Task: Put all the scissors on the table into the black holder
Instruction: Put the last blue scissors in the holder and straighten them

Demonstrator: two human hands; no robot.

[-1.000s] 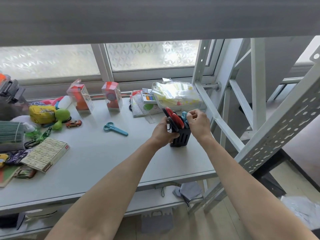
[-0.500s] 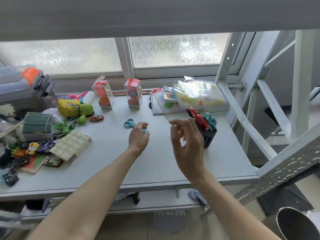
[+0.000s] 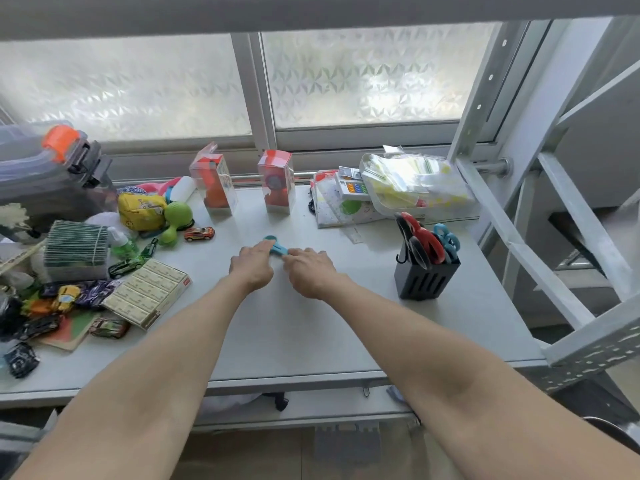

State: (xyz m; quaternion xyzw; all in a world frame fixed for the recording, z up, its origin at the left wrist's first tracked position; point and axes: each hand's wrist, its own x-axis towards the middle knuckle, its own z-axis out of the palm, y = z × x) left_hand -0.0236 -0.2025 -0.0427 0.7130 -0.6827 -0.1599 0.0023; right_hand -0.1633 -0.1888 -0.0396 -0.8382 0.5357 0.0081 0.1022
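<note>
Teal scissors (image 3: 276,247) lie flat on the grey bench (image 3: 304,327), mid-surface, with both hands on them. The left hand (image 3: 252,265) covers the handle end, fingers curled down; the right hand (image 3: 310,270) touches the blade end; whether either actually grips cannot be told. Well to the right stands the black holder (image 3: 426,277), with red-handled scissors (image 3: 424,242) and blue-handled scissors (image 3: 446,239) upright inside.

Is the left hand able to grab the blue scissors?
Probably yes. The left hand already lies at the blue scissors, with the right hand on the other side and nothing between.
</note>
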